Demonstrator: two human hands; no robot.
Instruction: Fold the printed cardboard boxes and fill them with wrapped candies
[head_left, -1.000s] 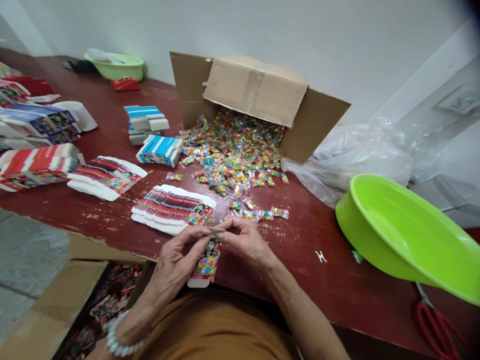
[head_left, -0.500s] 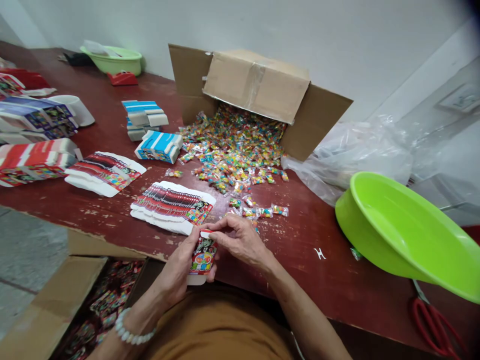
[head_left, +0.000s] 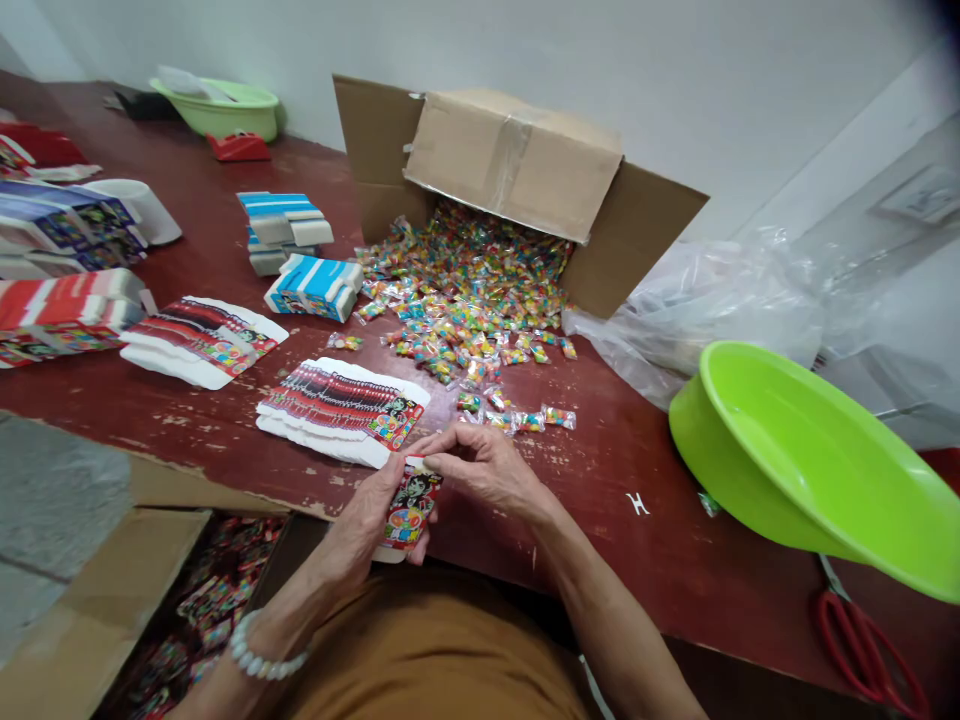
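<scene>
My left hand (head_left: 366, 522) is wrapped around a small printed candy box (head_left: 411, 510), red with a cartoon figure and coloured candies on its face. The box stands tilted near the table's front edge, with a white flap at its lower end. At its top edge, my right hand (head_left: 491, 470) pinches the box's upper end between thumb and fingers; the exact spot under the fingertips is hidden. Just beyond my hands lies a fanned stack of flat printed boxes (head_left: 345, 405). Several wrapped candies (head_left: 529, 422) lie beyond my right hand.
A cardboard carton (head_left: 517, 150) on its side spills wrapped candies (head_left: 465, 300) onto the red table (head_left: 585, 600). At right are a green basin (head_left: 720, 460) and scissors (head_left: 855, 640). Lower left, an open carton (head_left: 142, 600) holds printed packs. Bundled blue boxes (head_left: 315, 285) stand left.
My hands and the small box have shifted slightly to the right and the box face has turned a little. The right fingers still pinch its upper end. The view has moved slightly.
</scene>
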